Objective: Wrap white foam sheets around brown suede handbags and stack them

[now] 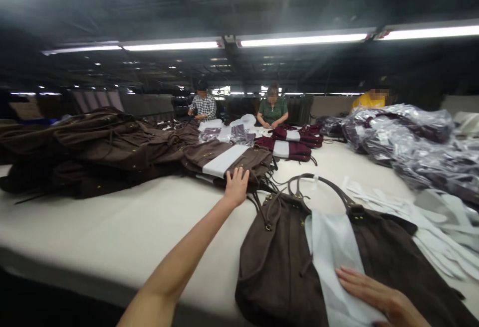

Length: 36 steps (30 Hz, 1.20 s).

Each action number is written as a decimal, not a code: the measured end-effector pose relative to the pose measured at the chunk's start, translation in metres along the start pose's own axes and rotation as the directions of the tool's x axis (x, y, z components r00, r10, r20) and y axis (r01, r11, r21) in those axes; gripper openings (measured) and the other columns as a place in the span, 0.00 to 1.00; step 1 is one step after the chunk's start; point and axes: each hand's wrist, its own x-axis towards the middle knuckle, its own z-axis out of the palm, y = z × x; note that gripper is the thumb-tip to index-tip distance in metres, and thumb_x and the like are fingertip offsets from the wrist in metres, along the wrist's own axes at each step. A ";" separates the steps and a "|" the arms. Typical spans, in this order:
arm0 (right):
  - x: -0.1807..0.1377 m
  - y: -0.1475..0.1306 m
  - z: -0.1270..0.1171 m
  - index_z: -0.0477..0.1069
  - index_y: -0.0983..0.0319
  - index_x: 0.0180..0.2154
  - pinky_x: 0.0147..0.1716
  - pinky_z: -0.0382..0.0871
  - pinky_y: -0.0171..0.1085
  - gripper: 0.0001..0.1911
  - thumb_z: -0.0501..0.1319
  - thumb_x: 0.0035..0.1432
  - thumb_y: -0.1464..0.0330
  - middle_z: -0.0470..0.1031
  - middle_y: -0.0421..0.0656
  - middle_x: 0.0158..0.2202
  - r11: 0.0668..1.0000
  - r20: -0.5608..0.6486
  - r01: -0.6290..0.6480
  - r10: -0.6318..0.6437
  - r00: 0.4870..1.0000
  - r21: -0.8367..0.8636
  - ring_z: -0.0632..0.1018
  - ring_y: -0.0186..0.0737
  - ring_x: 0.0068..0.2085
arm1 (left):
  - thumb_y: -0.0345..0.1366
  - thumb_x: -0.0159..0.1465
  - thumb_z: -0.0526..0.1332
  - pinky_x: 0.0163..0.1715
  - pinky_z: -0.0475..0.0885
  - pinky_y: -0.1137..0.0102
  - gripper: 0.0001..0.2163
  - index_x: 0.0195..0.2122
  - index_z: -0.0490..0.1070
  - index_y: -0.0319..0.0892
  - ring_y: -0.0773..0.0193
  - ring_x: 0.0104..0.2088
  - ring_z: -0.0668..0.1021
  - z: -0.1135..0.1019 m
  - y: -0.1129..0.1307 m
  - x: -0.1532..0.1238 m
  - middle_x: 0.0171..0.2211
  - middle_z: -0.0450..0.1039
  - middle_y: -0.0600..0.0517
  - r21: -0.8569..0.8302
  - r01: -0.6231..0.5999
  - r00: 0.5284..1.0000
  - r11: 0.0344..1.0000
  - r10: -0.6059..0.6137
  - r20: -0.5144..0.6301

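The brown handbag [277,252] lies on its broad face at the near right of the surface [149,232]. Its long axis runs left to right, with the right end slanting slightly toward the wearer. The opening and the curved handle [337,187] point away from the wearer; the base points toward the near edge (the lower part is cut off by the frame). A white band [333,237] crosses the body at the middle, roughly square to the long axis.

Right hand [368,289]: laid flat on the white band, palm down, fingers extended and side by side, directed left and away. It enters from the lower right corner; the hand is not closed on anything.

Left hand [237,187]: placed at the near side of a second brown bag [194,155], beside the end of that bag's pale wrap [226,161]. Fingers are spread apart and point away; the back of the hand faces up. The left arm is extended, its forearm running diagonally forward and to the right over the surface.

Adjacent items: a heap of brown bags [101,147] at the left, maroon bags [305,154] beyond the handle, loose white strips [411,217] beside the handbag at the right, and plastic-wrapped goods [404,137] behind those strips.
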 end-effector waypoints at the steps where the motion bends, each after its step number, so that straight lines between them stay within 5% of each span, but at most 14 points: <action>1: 0.003 -0.011 -0.005 0.71 0.48 0.56 0.60 0.61 0.44 0.44 0.54 0.35 0.80 0.67 0.35 0.58 1.000 0.003 -0.018 0.018 1.000 -0.002 0.68 0.50 0.60 | 0.22 0.60 0.52 0.62 0.57 0.46 0.25 0.60 0.62 0.31 0.47 0.64 0.63 -0.017 0.018 -0.011 0.62 0.59 0.33 -0.034 0.013 1.000 0.999 -0.013 -0.012; 3: 0.008 -0.026 -0.011 0.71 0.51 0.56 0.61 0.60 0.44 0.43 0.53 0.35 0.80 0.68 0.37 0.58 0.999 0.011 -0.046 0.046 0.999 0.009 0.67 0.47 0.61 | 0.26 0.66 0.48 0.59 0.65 0.62 0.20 0.59 0.63 0.36 0.60 0.59 0.69 -0.049 0.063 -0.046 0.59 0.66 0.40 -0.126 -0.030 0.999 0.992 0.027 -0.029; 6: 0.011 -0.039 -0.015 0.72 0.54 0.55 0.62 0.59 0.46 0.39 0.54 0.39 0.81 0.69 0.41 0.58 0.997 -0.011 -0.043 0.044 0.999 0.071 0.68 0.46 0.61 | 0.41 0.69 0.53 0.57 0.70 0.64 0.18 0.58 0.65 0.43 0.60 0.57 0.71 -0.076 0.138 -0.118 0.56 0.70 0.45 -0.432 -0.223 0.975 0.874 0.207 -0.084; 10: 0.010 -0.047 -0.020 0.74 0.55 0.53 0.63 0.58 0.48 0.35 0.56 0.42 0.81 0.71 0.41 0.55 0.974 -0.098 0.006 0.017 0.995 0.228 0.69 0.45 0.60 | 0.63 0.55 0.60 0.55 0.73 0.55 0.42 0.63 0.59 0.37 0.47 0.61 0.67 -0.053 0.219 -0.208 0.60 0.64 0.37 -0.316 -0.467 0.882 0.826 0.459 -0.103; 13: 0.010 -0.046 -0.021 0.75 0.55 0.51 0.63 0.58 0.48 0.33 0.57 0.44 0.81 0.72 0.42 0.55 0.941 -0.145 0.013 0.038 0.989 0.338 0.70 0.46 0.59 | 0.62 0.50 0.65 0.54 0.72 0.45 0.44 0.61 0.63 0.36 0.38 0.62 0.65 -0.017 0.248 -0.243 0.61 0.62 0.34 -0.197 -0.527 0.849 0.827 0.502 -0.164; 16: 0.009 -0.043 -0.019 0.76 0.56 0.51 0.62 0.59 0.49 0.28 0.58 0.48 0.79 0.73 0.43 0.54 0.911 -0.162 -0.004 0.078 0.984 0.413 0.70 0.47 0.59 | 0.41 0.62 0.63 0.56 0.71 0.49 0.24 0.58 0.67 0.41 0.44 0.62 0.65 0.007 0.250 -0.244 0.59 0.66 0.39 -0.065 -0.555 0.802 0.829 0.513 -0.306; 18: 0.010 -0.043 -0.019 0.77 0.57 0.49 0.62 0.59 0.49 0.23 0.59 0.51 0.76 0.74 0.43 0.53 0.887 -0.161 -0.018 0.104 0.981 0.462 0.70 0.48 0.59 | 0.32 0.66 0.57 0.58 0.70 0.54 0.19 0.59 0.66 0.43 0.50 0.63 0.65 0.010 0.243 -0.235 0.59 0.67 0.42 0.011 -0.602 0.754 0.799 0.573 -0.320; 22: 0.015 -0.047 -0.030 0.78 0.58 0.47 0.61 0.59 0.51 0.17 0.63 0.56 0.64 0.75 0.45 0.52 0.804 -0.120 -0.088 0.194 0.974 0.588 0.73 0.53 0.57 | 0.31 0.68 0.53 0.59 0.68 0.54 0.20 0.62 0.62 0.39 0.50 0.63 0.64 0.000 0.232 -0.220 0.61 0.64 0.41 0.090 -0.690 0.689 0.718 0.690 -0.222; 27: 0.025 -0.053 -0.045 0.79 0.61 0.46 0.59 0.61 0.53 0.24 0.63 0.55 0.52 0.77 0.46 0.49 0.710 -0.095 -0.141 0.282 0.955 0.690 0.76 0.55 0.52 | 0.30 0.69 0.51 0.58 0.67 0.48 0.22 0.64 0.57 0.38 0.47 0.62 0.65 -0.007 0.235 -0.214 0.62 0.62 0.37 0.081 -0.670 0.732 0.738 0.675 -0.087; 33: 0.026 -0.064 -0.059 0.80 0.62 0.44 0.58 0.62 0.51 0.24 0.65 0.53 0.51 0.79 0.46 0.46 0.681 -0.147 -0.082 0.271 0.951 0.728 0.76 0.54 0.51 | 0.26 0.67 0.50 0.57 0.69 0.55 0.19 0.59 0.63 0.31 0.48 0.58 0.71 -0.018 0.229 -0.195 0.56 0.69 0.35 0.064 -0.708 0.688 0.703 0.708 -0.159; 36: 0.029 -0.069 -0.067 0.79 0.62 0.44 0.57 0.64 0.50 0.24 0.66 0.52 0.52 0.80 0.45 0.44 0.596 -0.226 -0.014 0.325 0.918 0.803 0.76 0.52 0.50 | 0.26 0.67 0.49 0.60 0.66 0.55 0.20 0.61 0.62 0.34 0.52 0.60 0.68 -0.027 0.222 -0.188 0.58 0.67 0.39 -0.041 -0.734 0.678 0.677 0.730 -0.084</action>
